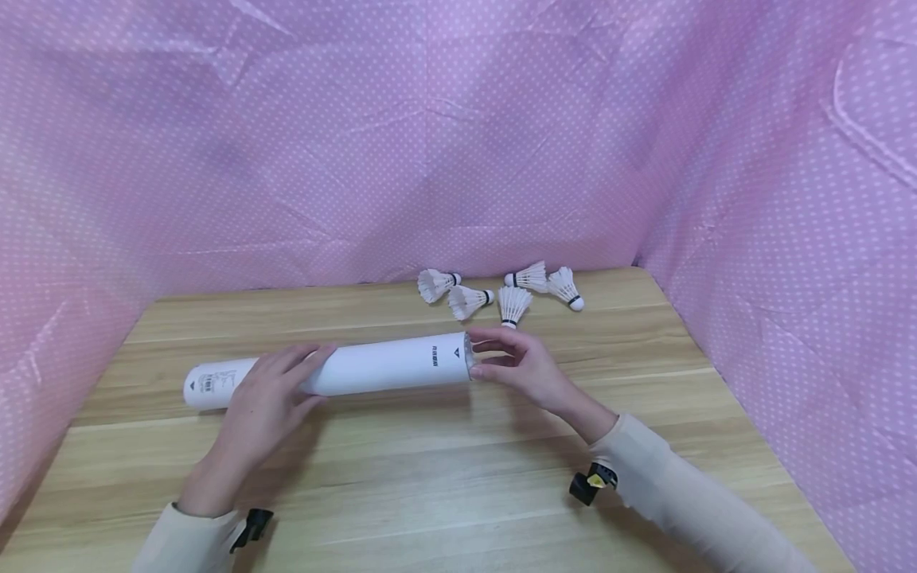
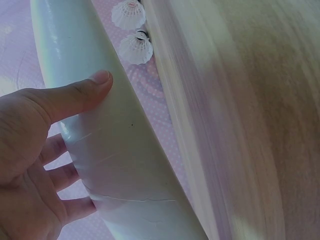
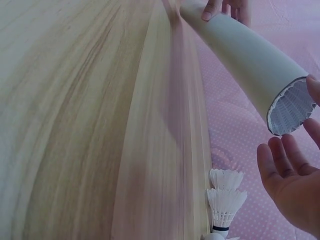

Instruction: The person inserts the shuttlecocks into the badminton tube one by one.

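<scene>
A long white shuttlecock tube (image 1: 397, 362) is held slightly tilted over the table, its right end higher. My left hand (image 1: 268, 394) grips it left of the middle, thumb on the near side in the left wrist view, other fingers partly hidden behind the tube (image 2: 110, 145). At the tube's open right end is my right hand (image 1: 526, 370). In the right wrist view that hand's fingers (image 3: 282, 155) are spread and loosely bent by the rim, around no object that I can see. White shuttlecock feathers (image 3: 292, 110) fill the mouth of the tube.
Several white shuttlecocks with dark bands lie behind the tube near the table's back edge, among them one shuttlecock (image 1: 469, 302) on its side and another (image 1: 566, 288) farthest right. The wooden table (image 1: 430, 485) meets pink dotted cloth (image 1: 430, 143) at the back and sides.
</scene>
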`<move>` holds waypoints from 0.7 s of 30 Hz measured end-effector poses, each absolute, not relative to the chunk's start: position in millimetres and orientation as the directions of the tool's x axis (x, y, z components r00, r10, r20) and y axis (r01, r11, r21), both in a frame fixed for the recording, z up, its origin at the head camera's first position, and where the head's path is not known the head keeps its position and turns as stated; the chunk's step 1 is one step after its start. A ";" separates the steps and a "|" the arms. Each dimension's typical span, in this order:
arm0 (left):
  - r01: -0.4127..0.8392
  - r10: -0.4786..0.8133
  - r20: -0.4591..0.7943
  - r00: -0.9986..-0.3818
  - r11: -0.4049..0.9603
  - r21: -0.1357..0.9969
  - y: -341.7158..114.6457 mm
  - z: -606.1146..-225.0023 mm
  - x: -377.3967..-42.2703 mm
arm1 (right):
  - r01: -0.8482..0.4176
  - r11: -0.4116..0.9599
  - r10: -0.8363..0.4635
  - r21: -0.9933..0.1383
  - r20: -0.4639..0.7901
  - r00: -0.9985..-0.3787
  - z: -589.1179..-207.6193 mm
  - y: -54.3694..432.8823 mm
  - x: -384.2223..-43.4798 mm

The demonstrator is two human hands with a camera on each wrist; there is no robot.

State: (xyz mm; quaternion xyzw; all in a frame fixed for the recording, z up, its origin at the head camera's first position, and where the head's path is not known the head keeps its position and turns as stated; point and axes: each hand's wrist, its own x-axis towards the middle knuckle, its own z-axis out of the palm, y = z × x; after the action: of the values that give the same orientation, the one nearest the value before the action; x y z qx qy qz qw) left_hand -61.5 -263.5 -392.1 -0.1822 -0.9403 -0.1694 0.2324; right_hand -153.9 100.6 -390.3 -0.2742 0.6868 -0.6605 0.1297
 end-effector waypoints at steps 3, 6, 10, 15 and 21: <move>0.421 0.263 0.500 -0.825 0.877 0.233 -264.2 -392.1 -61.6 | -0.206 -0.015 -0.551 -0.978 0.180 -0.815 -389.7 100.5 -153.5; 0.421 0.263 0.501 -0.825 0.877 0.233 -265.0 -392.5 -61.9 | -0.207 -0.015 -0.560 -0.978 0.180 -0.809 -389.7 100.0 -153.4; 0.421 0.264 0.497 -0.827 0.876 0.235 -266.1 -393.2 -62.1 | -0.214 -0.011 -0.565 -0.977 0.183 -0.805 -390.8 98.9 -154.5; 0.421 0.265 0.494 -0.828 0.876 0.236 -267.4 -394.0 -61.8 | -0.226 0.000 -0.564 -0.974 0.186 -0.804 -392.4 99.5 -157.8; 0.415 0.258 0.491 -0.832 0.877 0.242 -268.5 -393.2 -60.9 | -0.243 0.054 -0.540 -0.969 0.176 -0.823 -391.9 107.8 -165.9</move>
State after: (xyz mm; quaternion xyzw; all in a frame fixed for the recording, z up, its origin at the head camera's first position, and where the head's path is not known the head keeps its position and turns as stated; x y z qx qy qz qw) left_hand -60.9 -268.5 -393.2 -0.1789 -0.9415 -0.1718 0.2280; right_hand -165.9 107.8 -391.9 -0.2732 0.7162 -0.6313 0.1177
